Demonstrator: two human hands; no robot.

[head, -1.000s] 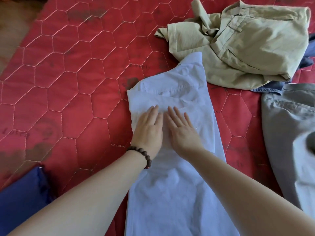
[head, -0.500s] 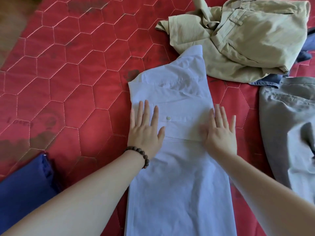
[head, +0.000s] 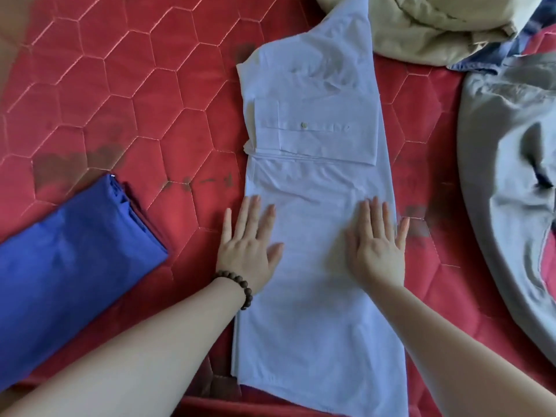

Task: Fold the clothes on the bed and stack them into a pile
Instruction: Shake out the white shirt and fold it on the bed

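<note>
Head view: we log a pale blue shirt (head: 316,182) lying lengthwise down the middle of the bed (head: 126,94), collar end toward the far edge, hem at the near edge. It is already narrowed into a long strip, with a sleeve folded across the upper part.

Left hand (head: 248,242) rests flat across the strip's left edge, outer fingers on the quilt, thumb side on the cloth. Right hand (head: 377,242) rests flat just inside the right edge, little finger over the edge. Neither grip is clamped on anything; fingers on both are straight and spread, palms down. Forearms come in from the near edge, left wrist carrying a bead bracelet (head: 240,285).

Handling, our judgement: thin woven cloth, light, limp, no stiffness of its own, so it will sag and slide out of line if lifted at one point. Best taken at the two hem corners by the near edge, pinched together, and carried over toward the collar.

Folded blue cloth (head: 72,251) sits at the near left edge, well apart from the shirt. A khaki garment (head: 433,25) lies at the far edge, touching the collar end. A grey garment (head: 505,164) lies along the right edge, unfolded.
</note>
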